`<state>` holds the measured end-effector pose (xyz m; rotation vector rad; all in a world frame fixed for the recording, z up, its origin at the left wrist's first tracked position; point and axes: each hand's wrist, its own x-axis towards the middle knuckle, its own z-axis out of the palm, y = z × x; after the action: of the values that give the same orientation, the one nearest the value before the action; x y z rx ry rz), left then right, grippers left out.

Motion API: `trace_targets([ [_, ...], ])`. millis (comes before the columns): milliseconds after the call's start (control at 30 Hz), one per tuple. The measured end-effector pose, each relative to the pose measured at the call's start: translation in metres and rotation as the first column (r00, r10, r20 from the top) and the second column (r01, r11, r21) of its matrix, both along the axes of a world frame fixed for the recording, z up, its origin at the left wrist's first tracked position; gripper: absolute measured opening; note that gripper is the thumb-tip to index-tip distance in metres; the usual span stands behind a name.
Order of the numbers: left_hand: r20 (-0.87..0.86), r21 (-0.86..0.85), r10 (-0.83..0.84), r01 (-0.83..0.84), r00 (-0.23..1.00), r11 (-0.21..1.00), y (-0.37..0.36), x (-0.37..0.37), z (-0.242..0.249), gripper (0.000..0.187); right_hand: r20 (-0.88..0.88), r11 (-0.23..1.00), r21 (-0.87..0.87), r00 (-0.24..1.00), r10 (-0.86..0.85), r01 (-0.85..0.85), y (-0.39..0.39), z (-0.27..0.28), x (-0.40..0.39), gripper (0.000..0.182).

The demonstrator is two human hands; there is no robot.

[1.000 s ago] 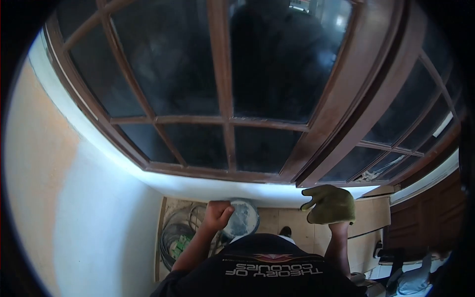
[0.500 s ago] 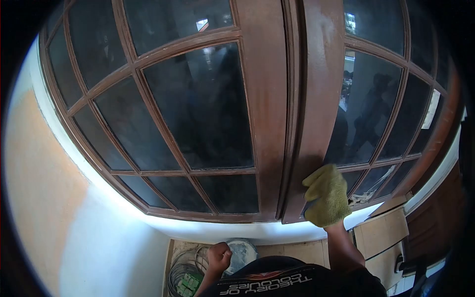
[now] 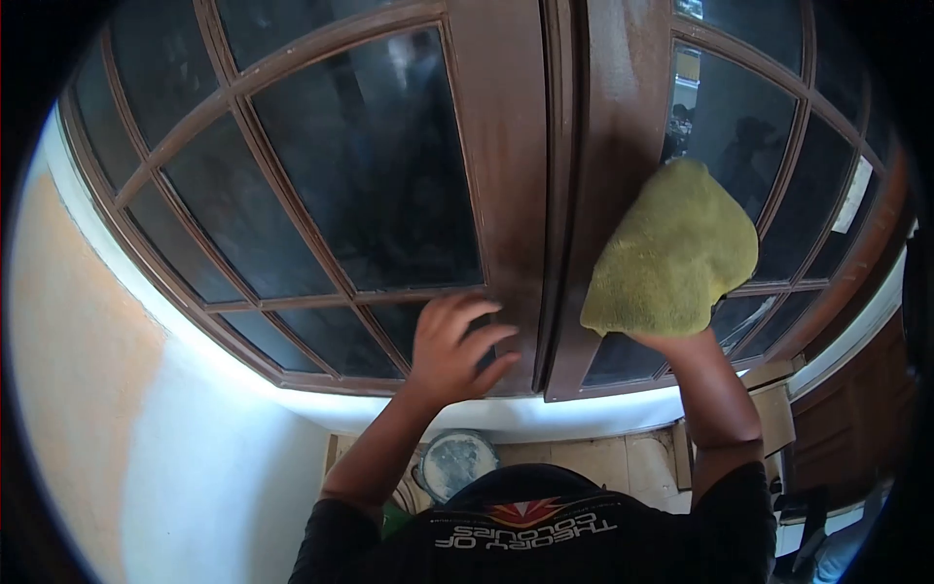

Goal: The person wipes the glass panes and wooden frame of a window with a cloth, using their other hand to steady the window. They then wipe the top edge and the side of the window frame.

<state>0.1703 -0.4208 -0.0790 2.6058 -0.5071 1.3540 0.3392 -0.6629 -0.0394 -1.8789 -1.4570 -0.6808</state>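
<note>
My right hand is covered by an olive-yellow cloth (image 3: 671,258), with only the wrist (image 3: 681,346) showing below it. The cloth lies over the inner stile and glass of the right-hand window sash (image 3: 623,97). Its fingers are hidden under the fabric. My left hand (image 3: 452,350) is raised with bent fingers spread apart, holding nothing. It is in front of the lower panes of the left-hand window sash (image 3: 506,195), beside the brown wooden stile.
Below the window sits a round bucket (image 3: 459,465), whitish on top, close to my body. A painted wall (image 3: 214,428) runs along the left. At the far right stands a brown panelled wooden piece (image 3: 846,419). A white paper strip (image 3: 853,195) clings to a right pane.
My right hand has moved up the right sash with the cloth, which now looks larger and more spread. My left hand has risen from near the bucket and opened from a fist.
</note>
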Motion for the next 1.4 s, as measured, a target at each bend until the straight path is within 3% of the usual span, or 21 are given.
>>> trace_targets([
  [67, -0.021, 0.097, -0.035, 0.037, 0.999, 0.995, -0.005, 0.026, 0.020, 0.029, 0.069, 0.997, 0.024, 0.995, -0.075, 0.073, 0.009, 0.026, 0.000, 0.067],
  [133, 0.073, 0.284, -0.088, 0.064, 0.993, 0.957, -0.014, 0.050, 0.032, 0.026, 0.515, 0.953, 0.089, 0.806, -0.292, 0.288, 0.013, 0.050, 0.002, 0.056],
  [200, 0.117, 0.336, -0.078, 0.034, 0.990, 0.941, -0.017, 0.072, 0.041, 0.031, 0.521, 0.960, 0.155, 0.807, -0.279, 0.232, 0.017, 0.074, 0.002, 0.048],
  [300, 0.209, 0.349, -0.004, -0.071, 0.978, 0.934, -0.021, 0.097, 0.046, 0.045, 0.648, 0.920, 0.219, 0.656, -0.387, 0.326, 0.020, 0.108, 0.007, 0.043],
  [400, 0.264, 0.297, 0.096, -0.176, 0.960, 0.939, -0.018, 0.115, 0.040, 0.059, 0.647, 0.895, 0.197, 0.634, -0.425, 0.400, 0.025, 0.125, 0.016, 0.041],
  [433, 0.278, 0.280, 0.140, -0.220, 0.950, 0.935, -0.017, 0.120, 0.037, 0.066, 0.692, 0.904, 0.256, 0.588, -0.418, 0.341, 0.029, 0.127, 0.024, 0.042],
  [567, 0.318, 0.226, 0.167, -0.246, 0.933, 0.943, -0.020, 0.120, 0.038, 0.074, 0.706, 0.916, 0.193, 0.598, -0.379, 0.353, 0.040, 0.145, 0.018, 0.042],
  [833, 0.316, 0.248, 0.172, -0.257, 0.933, 0.934, -0.019, 0.122, 0.038, 0.073, 0.630, 0.938, 0.146, 0.702, -0.332, 0.313, 0.070, 0.162, 0.014, 0.052],
  [967, 0.351, 0.234, 0.153, -0.245, 0.924, 0.941, -0.020, 0.124, 0.036, 0.070, 0.695, 0.946, 0.177, 0.646, -0.316, 0.273, 0.084, 0.178, 0.010, 0.051],
  [1067, 0.346, 0.253, 0.164, -0.260, 0.924, 0.932, -0.020, 0.124, 0.036, 0.069, 0.713, 0.914, 0.256, 0.577, -0.398, 0.314, 0.095, 0.195, 0.001, 0.051],
  [1233, 0.368, 0.246, 0.184, -0.286, 0.912, 0.926, -0.019, 0.127, 0.030, 0.069, 0.668, 0.926, 0.289, 0.641, -0.377, 0.243, 0.116, 0.228, 0.012, 0.048],
  [1333, 0.376, 0.253, 0.181, -0.289, 0.909, 0.923, -0.018, 0.131, 0.026, 0.069, 0.659, 0.854, 0.427, 0.544, -0.519, 0.297, 0.134, 0.268, 0.019, 0.046],
  [1400, 0.378, 0.252, 0.170, -0.278, 0.910, 0.927, -0.017, 0.131, 0.026, 0.069, 0.657, 0.866, 0.394, 0.565, -0.499, 0.306, 0.138, 0.300, 0.010, 0.045],
])
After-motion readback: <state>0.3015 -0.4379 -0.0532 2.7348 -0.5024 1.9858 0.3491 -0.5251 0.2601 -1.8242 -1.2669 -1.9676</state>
